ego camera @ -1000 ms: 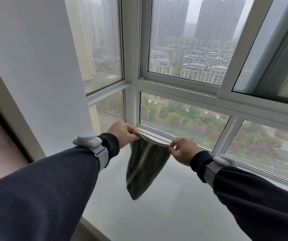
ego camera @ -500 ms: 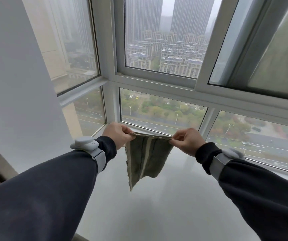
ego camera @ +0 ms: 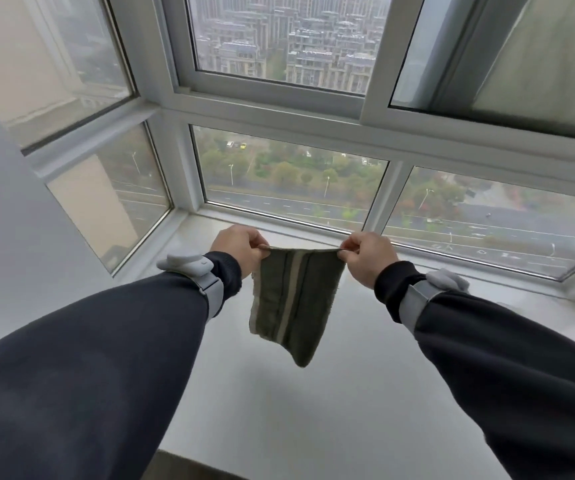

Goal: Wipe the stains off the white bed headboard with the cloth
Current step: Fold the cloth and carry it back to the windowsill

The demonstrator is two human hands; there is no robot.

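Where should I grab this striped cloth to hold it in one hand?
Probably the top edge of the cloth, midway between the left hand and right hand that pinch its upper corners. Come from above: that edge is pulled taut and level, while the rest hangs limp over the sill.

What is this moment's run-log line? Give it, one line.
left hand: pinches cloth corner; right hand: pinches other corner; cloth: hangs over windowsill; headboard: not in view

Soft overcast window light, edges warped
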